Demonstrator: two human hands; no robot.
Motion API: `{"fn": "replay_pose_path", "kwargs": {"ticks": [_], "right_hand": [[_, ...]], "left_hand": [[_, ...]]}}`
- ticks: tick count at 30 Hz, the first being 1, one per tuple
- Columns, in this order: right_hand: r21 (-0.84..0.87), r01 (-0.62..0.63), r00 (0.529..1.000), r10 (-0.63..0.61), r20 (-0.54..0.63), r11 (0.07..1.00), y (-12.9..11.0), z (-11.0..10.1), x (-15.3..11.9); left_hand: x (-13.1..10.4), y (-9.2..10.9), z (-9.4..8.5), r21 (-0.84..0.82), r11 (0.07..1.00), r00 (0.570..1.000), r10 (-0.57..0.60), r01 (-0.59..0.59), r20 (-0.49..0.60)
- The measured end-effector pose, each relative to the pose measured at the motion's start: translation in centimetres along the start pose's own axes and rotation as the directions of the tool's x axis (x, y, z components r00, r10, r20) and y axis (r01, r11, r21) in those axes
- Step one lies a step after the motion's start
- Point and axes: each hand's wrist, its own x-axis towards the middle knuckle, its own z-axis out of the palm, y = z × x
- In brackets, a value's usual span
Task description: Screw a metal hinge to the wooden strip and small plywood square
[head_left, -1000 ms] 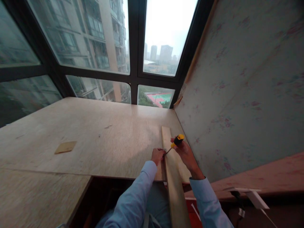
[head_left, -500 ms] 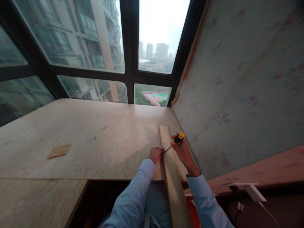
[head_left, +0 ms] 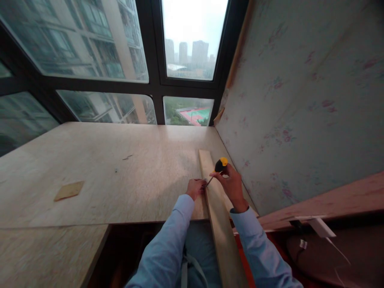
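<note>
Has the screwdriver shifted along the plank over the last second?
No. The screwdriver tip stays at the same spot on the plank edge, beside the left hand; the right hand keeps gripping it. Only the camera moved.

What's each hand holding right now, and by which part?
Right hand grips the screwdriver by its black-and-yellow handle. Left hand pinches something at the tip, on the plank's left edge; too small to identify.

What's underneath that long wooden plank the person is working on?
The far part of the plank lies on the big plywood platform. Its near end sticks out past the platform's edge, over the person's lap. Whatever sits directly beneath the plank is hidden.
</note>
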Motion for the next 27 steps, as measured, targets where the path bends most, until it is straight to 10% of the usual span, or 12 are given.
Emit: {"fn": "replay_pose_path", "kwargs": {"ticks": [14, 27], "right_hand": [[0.398, -0.113, 0.958, -0.005, 0.285, 0.91, 1.3, -0.9, -1.4], [-0.119, 0.011, 0.999, -0.015, -0.038, 0.993, 0.7, -0.3, -0.3]], "left_hand": [[-0.2, 0.0, -0.2, 0.013, 1.0, 1.0, -0.001, 0.001, 0.002], [0.0, 0.1, 0.0, 0.016, 1.0, 1.0, -0.019, 0.02, -0.014]]}}
